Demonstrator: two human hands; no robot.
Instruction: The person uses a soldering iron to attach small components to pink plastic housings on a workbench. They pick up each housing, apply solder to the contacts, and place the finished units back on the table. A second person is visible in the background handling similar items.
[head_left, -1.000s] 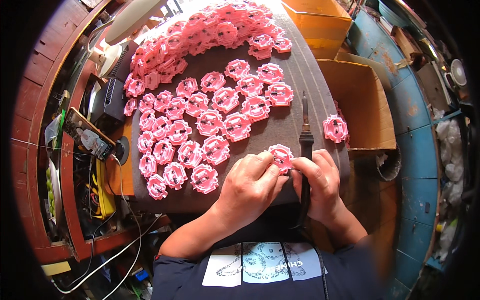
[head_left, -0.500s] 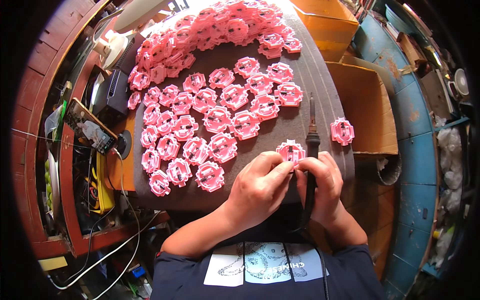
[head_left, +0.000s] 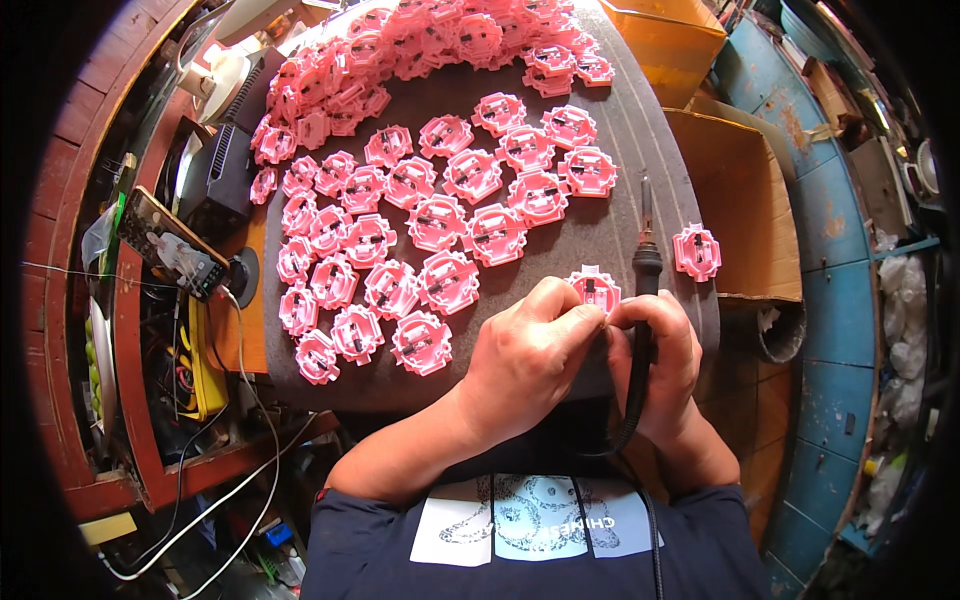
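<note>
Between the fingertips of my left hand (head_left: pixel 528 345) is a pink plastic housing (head_left: pixel 598 288) with a small dark piece inside it. My right hand (head_left: pixel 672 350) grips a black-handled soldering iron (head_left: pixel 648 262), its metal tip pointing away from me. The right thumb and forefinger also meet at the near edge of the housing, next to the left fingertips. Fingers partly cover the lower side of the housing. The iron's tip stays apart from it. Another pink housing (head_left: pixel 697 252) lies alone to the right of the iron.
Many like housings (head_left: pixel 437 222) lie spread over the grey-covered table (head_left: pixel 560 250), with a heap (head_left: pixel 420 45) at the far side. A cardboard box (head_left: pixel 745 200) stands beyond the right edge. A phone (head_left: pixel 172 243) is propped at left. The iron's cord (head_left: pixel 640 490) runs toward me.
The whole view has shifted slightly, so the table's contents appear a little higher. Both hands keep hold of the housing and the iron; the iron sits slightly farther right.
</note>
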